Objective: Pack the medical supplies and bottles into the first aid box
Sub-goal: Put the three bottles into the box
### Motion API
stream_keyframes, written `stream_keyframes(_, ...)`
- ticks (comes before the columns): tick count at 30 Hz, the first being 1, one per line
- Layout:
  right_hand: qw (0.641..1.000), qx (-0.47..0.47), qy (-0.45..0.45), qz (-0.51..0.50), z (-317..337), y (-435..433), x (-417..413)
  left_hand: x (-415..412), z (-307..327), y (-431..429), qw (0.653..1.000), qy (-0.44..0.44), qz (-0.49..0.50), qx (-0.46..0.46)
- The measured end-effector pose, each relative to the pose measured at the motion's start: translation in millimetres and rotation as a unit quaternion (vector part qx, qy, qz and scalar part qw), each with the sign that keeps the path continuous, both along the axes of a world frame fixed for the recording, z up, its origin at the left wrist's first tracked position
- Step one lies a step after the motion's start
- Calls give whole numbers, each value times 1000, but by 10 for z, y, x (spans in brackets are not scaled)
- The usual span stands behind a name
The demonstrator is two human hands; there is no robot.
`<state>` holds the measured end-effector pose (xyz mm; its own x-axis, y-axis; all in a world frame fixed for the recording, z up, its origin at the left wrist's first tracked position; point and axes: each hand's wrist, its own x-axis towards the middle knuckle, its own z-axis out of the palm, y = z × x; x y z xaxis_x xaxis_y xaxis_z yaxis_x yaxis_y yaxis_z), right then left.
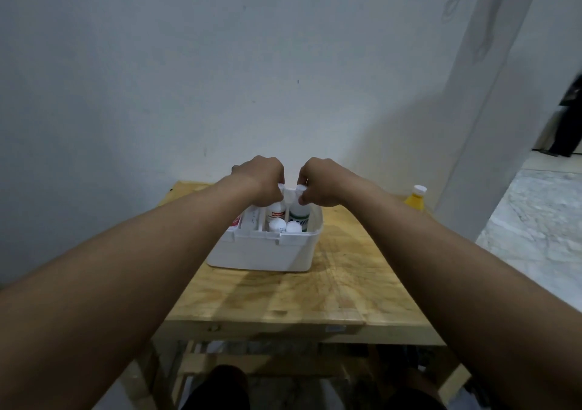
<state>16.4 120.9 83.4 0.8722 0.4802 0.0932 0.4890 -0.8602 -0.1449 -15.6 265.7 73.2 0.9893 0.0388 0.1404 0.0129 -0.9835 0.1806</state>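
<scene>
my left hand (263, 182) and right hand (322, 184) sit close together over the far side of the first aid box (264, 249), both curled shut on a white handle piece (291, 193) that rises from the box's middle. below the hands, inside the box: a bottle with a red label (276, 212), a bottle with a green label (299, 216), and two white caps (285, 226) nearer me. the box rests on the wooden table (346, 286), left of centre. a yellow bottle (415, 198) stands well apart at the table's far right edge.
</scene>
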Motion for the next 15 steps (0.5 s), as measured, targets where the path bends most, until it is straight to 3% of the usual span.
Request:
stream_keyframes(11, 998, 57, 3, -10, 57, -178, -48, -115, 1, 78, 1000, -7, -4, -18)
stream_keyframes(15, 998, 45, -25, -46, 134, -259, 53, -238, 57, 209, 997, -54, 8, -47)
